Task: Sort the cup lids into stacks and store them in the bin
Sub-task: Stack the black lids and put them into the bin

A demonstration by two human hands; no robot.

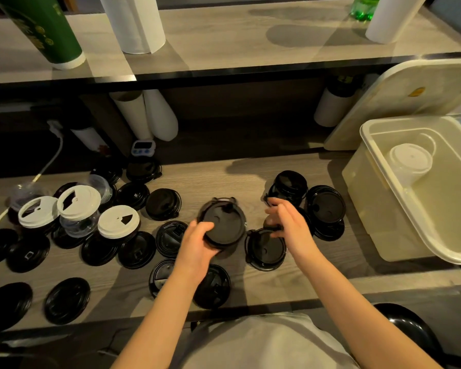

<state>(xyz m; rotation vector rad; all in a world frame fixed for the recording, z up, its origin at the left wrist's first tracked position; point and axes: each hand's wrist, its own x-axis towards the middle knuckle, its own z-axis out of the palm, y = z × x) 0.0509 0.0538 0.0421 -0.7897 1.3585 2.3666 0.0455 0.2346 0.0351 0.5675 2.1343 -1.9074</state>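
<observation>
On the tabletop (210,179), centre: the held black lids (225,222), a short stack lifted a little off the wood and tilted toward the camera.
Left hand (200,237): thumb on top of the held black lids, fingers curled under their near edge, gripping them.
Right hand (288,222): just right of the held stack and above another black lid (266,250) lying flat; the fingers are half bent and blurred, so I cannot tell whether they pinch anything.
Black stacks (326,206): two or three piles behind the right hand, between it and the bin.
Bin (378,187): pale plastic tub at the right end of the tabletop, open on top, with a stack of clear lids (410,161) lying on its side inside.
Bin cover (399,97): leaning upright behind the bin.
Loose black lids (137,250): scattered flat over the left half, some overlapping, two of them partly under the left forearm.
White lids (119,221): three, resting on clear cups or other lids at the left.
Timer (143,148): small and white, standing at the back.
Upper shelf (224,43): white paper rolls (136,22) and a green sleeve of cups (43,30).
</observation>
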